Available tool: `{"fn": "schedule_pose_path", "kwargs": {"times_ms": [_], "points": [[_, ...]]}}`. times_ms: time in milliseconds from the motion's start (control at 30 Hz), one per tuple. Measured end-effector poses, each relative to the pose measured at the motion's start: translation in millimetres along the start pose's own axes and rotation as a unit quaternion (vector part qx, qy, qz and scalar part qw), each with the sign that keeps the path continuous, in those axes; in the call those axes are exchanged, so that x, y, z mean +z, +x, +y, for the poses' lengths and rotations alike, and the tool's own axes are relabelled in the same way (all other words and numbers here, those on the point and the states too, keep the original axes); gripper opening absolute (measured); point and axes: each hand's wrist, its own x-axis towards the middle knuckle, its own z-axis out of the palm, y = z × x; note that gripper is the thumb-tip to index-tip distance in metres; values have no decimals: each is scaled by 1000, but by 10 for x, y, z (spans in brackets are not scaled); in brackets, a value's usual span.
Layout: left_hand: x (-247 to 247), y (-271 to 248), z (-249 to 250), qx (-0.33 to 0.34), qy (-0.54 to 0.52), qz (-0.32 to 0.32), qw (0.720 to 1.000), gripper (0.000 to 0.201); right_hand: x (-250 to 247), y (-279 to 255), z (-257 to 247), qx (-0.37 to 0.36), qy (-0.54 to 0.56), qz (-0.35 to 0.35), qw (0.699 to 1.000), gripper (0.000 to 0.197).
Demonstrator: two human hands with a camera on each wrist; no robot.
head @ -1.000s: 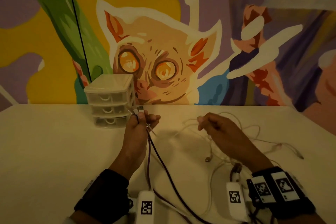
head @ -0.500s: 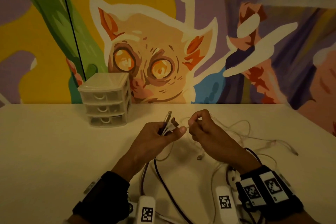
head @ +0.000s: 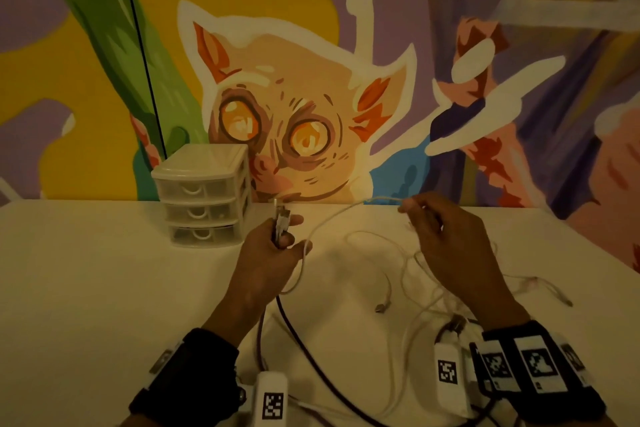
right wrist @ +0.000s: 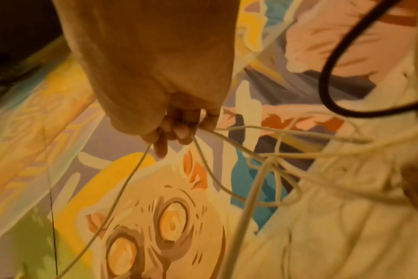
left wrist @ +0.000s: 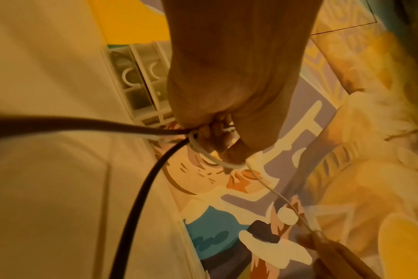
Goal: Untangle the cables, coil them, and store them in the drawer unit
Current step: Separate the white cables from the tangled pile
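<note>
My hands have drawn apart since a moment ago, when they nearly touched. My left hand (head: 268, 253) grips a bundle of cable ends, plugs pointing up, with the thick dark cable (head: 311, 357) hanging from it toward me. My right hand (head: 450, 246) pinches the thin white cable (head: 341, 215), now stretched in a raised arc between both hands. That strand looks to be coming free, but a knot of pale thin cords (right wrist: 272, 160) remains on the white tabletop (head: 86, 288), so coiling waits. The small translucent plastic three-drawer unit (head: 204, 194) stands closed beyond my left hand.
</note>
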Motion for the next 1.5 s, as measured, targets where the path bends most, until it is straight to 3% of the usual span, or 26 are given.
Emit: {"fn": "schedule_pose_path", "kwargs": {"times_ms": [133,200,267,333,433,533,633,833,967,1133,1200,1300,1333,1367,1433,1500], "points": [[10,-37,72,35,-4,22,999,37,133,-63,131,-26,-123,-169,978,25],[28,-75,133,51,6,26,998,43,123,-59,160,-30,-212,-205,955,26],[37,-115,174,58,-10,19,998,36,92,-59,134,-35,-254,-228,939,27],[43,-131,175,65,-27,-4,997,22,92,-78,79,-44,-220,-256,940,26],[102,-140,118,74,29,-53,995,29,107,-114,-19,-64,-147,-279,947,26],[134,-108,28,99,96,-91,986,25,74,-129,-108,-67,-26,-276,959,29],[152,-137,15,121,124,-157,972,21,53,-134,-188,-40,83,-253,963,19],[212,-166,12,121,115,-185,969,12,90,-142,-202,-9,109,-243,964,31],[219,-157,14,142,140,-154,968,8,108,-137,-207,33,118,-232,965,37],[47,-21,44,84,-2,28,996,6,-68,-134,15,74,7,-310,948,40],[-40,44,24,65,-1,55,996,4,-166,-76,99,76,-12,-229,970,39],[-9,67,-57,34,91,-22,995,15,-262,17,73,53,61,38,996,25],[32,52,-70,38,121,-42,991,17,-253,28,42,31,64,62,996,21],[60,43,-77,47,144,-46,987,29,-222,28,33,14,48,40,998,19],[82,17,-42,67,140,-47,987,53,-133,-15,35,-10,-16,-76,997,19],[81,-14,26,99,145,-67,982,53,-72,-62,27,-32,-32,-176,983,19]]}}
